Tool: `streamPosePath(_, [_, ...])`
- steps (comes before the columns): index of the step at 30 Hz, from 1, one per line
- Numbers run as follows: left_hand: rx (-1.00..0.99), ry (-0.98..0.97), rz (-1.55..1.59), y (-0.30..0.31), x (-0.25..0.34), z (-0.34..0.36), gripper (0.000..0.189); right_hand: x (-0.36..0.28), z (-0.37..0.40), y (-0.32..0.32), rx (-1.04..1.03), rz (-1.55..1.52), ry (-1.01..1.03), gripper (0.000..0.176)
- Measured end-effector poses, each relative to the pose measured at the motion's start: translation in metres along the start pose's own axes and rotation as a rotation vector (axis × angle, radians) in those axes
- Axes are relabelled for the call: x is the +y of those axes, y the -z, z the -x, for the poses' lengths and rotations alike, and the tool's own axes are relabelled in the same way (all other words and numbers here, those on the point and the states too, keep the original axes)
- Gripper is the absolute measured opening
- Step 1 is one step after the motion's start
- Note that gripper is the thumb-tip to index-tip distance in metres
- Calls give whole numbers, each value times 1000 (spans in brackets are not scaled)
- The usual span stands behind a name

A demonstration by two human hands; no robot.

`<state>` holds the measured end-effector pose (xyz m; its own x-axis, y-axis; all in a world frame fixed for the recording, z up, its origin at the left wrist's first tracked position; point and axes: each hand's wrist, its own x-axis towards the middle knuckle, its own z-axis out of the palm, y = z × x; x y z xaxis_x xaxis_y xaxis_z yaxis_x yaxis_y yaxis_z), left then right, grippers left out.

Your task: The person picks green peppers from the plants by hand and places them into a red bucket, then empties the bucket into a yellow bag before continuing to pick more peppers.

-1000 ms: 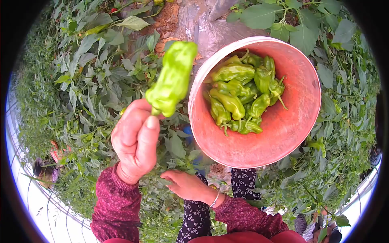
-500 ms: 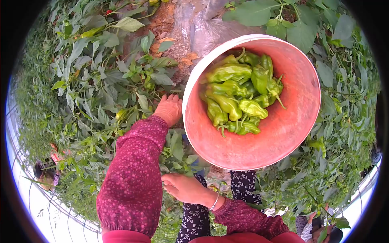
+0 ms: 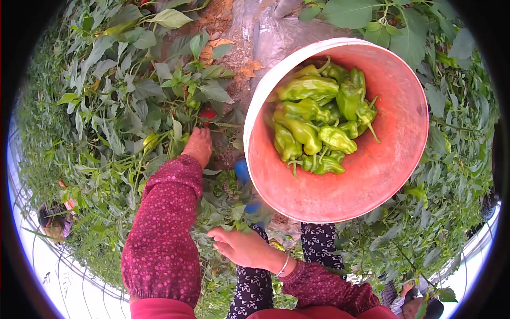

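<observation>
My left hand [image 3: 198, 148] reaches into the pepper plants [image 3: 143, 101], fingers stretched forward with the tips right at a red pepper [image 3: 207, 115] low among the leaves. My right hand [image 3: 243, 248], a bracelet on its wrist, hovers above my legs with nothing in it; its fingers are loosely bent and the thumb stands apart. To the right of both hands is a bucket [image 3: 385, 175], reddish inside with a whitish rim, tilted so that its mouth faces me. Several green peppers [image 3: 306, 109] lie inside it.
Dense foliage [image 3: 451, 143] lines the right side. Plastic film [image 3: 265, 32] covers the soil between the rows. Blue objects [image 3: 242, 171] show beside the bucket. Another person [image 3: 53, 220] is at the far left. At the lower right, part of another person [image 3: 411, 300] shows.
My left hand has moved left, away from the bucket, and a red pepper now shows at its fingertips. The bucket sits slightly further right in view. My right hand has barely moved.
</observation>
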<state>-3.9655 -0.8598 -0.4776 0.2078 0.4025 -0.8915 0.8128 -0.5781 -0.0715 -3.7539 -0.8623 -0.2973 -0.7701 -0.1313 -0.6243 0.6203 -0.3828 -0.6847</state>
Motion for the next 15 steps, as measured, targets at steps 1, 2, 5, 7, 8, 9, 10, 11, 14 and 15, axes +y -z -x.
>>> streamPosePath(1, [-20,-2,17,0,1,3,49,4,0,-4,51,-12,37,30])
streamPosePath(2, [-204,-66,137,0,-2,5,57,10,-1,-10,104,-25,74,27])
streamPosePath(5, [-83,20,297,-9,-7,24,63,12,-3,-13,168,-90,142,25])
streamPosePath(7, [-21,43,437,-8,-5,18,43,10,-4,-12,153,-120,140,25])
streamPosePath(8, [-2,73,485,-10,-2,9,37,8,-4,-11,131,-122,125,26])
streamPosePath(9, [20,105,534,-11,0,0,32,7,-5,-10,109,-123,110,26])
streamPosePath(10, [65,241,569,-5,4,-7,21,6,-5,-9,105,-112,103,26])
streamPosePath(11, [38,347,666,-5,4,-14,20,6,-6,-8,102,-101,95,27])
streamPosePath(14, [-36,630,939,-15,1,-42,19,2,-5,1,85,-90,80,28])
streamPosePath(15, [-18,646,950,-22,-1,-49,19,1,-4,3,81,-95,73,29])
